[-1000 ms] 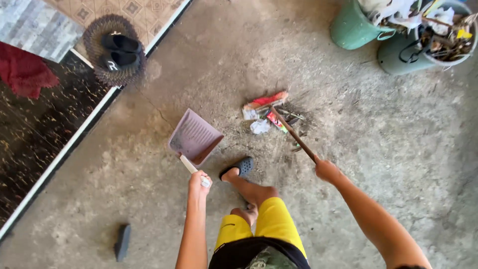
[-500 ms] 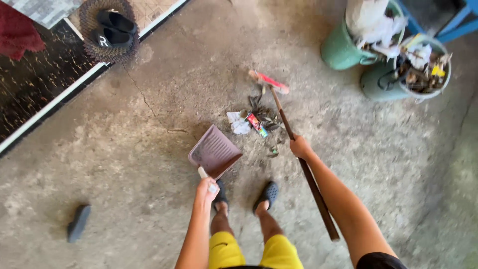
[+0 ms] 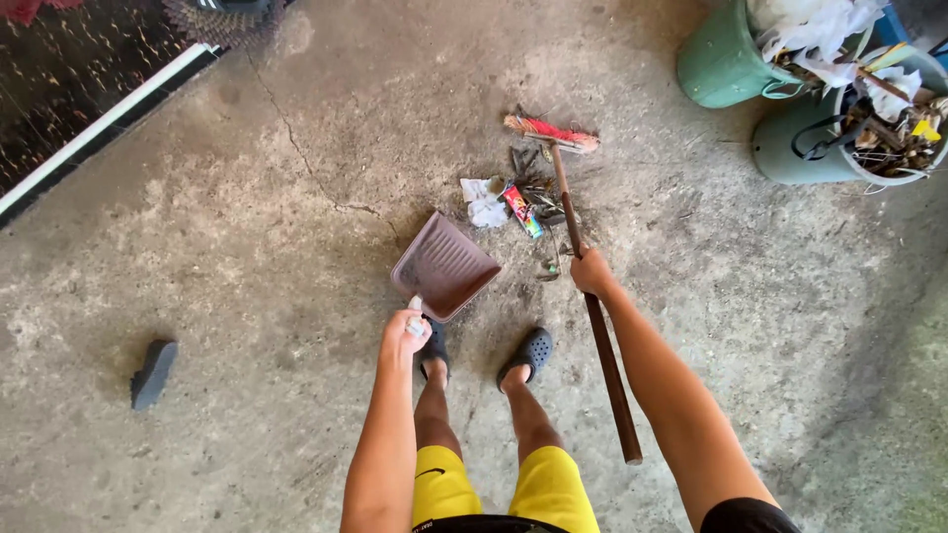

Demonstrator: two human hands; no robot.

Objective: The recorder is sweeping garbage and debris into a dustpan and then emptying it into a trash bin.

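Note:
My left hand (image 3: pixel 405 332) grips the white handle of a mauve dustpan (image 3: pixel 444 266), which rests tilted on the concrete floor just in front of my feet. My right hand (image 3: pixel 592 272) is closed around the brown stick of a broom (image 3: pixel 592 326); its red bristle head (image 3: pixel 549 132) lies on the floor beyond a small litter pile (image 3: pixel 518 197) of white paper, a coloured wrapper and dark leaves. The pile sits between the broom head and the dustpan's mouth.
Two green buckets (image 3: pixel 726 61) (image 3: pixel 802 148) stuffed with paper and sticks stand at the top right. A dark sandal (image 3: pixel 153 373) lies alone at the left. A white-edged step (image 3: pixel 99 123) and dark tiled floor run across the top left. A crack (image 3: pixel 316 178) crosses the concrete.
I stepped forward and stood with both feet together. The broom head went from beside the litter to beyond it. The dustpan stayed in my left hand, close to the pile.

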